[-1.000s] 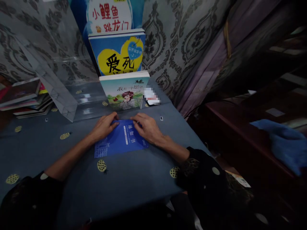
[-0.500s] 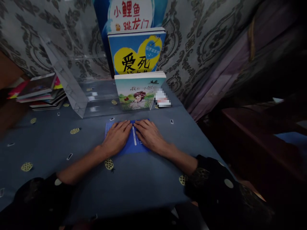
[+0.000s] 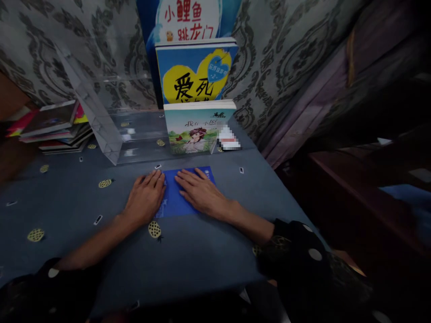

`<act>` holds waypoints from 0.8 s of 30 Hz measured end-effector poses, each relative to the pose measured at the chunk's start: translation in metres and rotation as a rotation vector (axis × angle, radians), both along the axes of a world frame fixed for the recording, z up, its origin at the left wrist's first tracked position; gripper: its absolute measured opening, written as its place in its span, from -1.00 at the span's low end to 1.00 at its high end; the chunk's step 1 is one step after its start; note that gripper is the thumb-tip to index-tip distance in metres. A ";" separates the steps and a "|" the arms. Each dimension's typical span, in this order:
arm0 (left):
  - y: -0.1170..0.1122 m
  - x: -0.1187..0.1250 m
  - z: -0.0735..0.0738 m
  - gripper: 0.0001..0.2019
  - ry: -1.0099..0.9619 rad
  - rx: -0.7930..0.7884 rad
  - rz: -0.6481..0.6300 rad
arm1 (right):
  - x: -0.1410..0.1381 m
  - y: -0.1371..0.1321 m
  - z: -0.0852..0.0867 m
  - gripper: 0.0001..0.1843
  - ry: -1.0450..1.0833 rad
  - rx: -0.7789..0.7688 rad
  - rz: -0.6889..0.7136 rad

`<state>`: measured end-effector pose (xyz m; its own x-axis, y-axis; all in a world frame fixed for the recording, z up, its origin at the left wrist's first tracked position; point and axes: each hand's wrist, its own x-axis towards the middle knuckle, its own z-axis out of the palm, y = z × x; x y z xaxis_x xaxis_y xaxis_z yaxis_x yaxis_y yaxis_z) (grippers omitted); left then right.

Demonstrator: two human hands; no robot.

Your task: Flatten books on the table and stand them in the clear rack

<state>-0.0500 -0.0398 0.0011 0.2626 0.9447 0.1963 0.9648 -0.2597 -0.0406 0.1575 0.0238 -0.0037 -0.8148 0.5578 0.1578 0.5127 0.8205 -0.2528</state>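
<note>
From my head camera, I am resting both palms down over the blue paper, which is lying flat on the patterned tablecloth, just in front of the clear rack. My left hand is lying along its left edge, fingers pressing close together, pinching nothing. My right hand is covering its right part, fingers spreading slightly. Ahead, the picture book is leaning in the rack; a book stack is sitting farther left.
</note>
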 end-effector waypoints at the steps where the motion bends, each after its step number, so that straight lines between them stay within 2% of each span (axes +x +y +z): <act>1: 0.000 0.000 -0.001 -0.57 -0.006 0.010 -0.003 | -0.004 -0.001 0.001 -0.49 -0.018 -0.016 0.041; 3: 0.000 0.000 -0.003 -0.57 -0.013 0.029 -0.012 | -0.010 -0.002 0.002 -0.44 -0.040 -0.039 0.085; 6: 0.001 -0.001 -0.004 -0.57 -0.017 0.031 -0.019 | -0.007 0.000 0.002 -0.39 -0.047 -0.042 0.048; 16: 0.001 -0.001 -0.001 -0.56 0.001 0.000 -0.012 | 0.049 0.009 -0.001 -0.38 -0.039 0.010 -0.143; 24: 0.002 -0.003 -0.002 -0.55 -0.025 0.014 -0.036 | 0.071 0.025 0.003 -0.47 0.156 -0.164 -0.159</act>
<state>-0.0534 -0.0378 -0.0005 0.2915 0.9317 0.2168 0.9555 -0.2942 -0.0205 0.2283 0.0487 -0.0004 -0.6881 0.7051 0.1713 0.5762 0.6744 -0.4617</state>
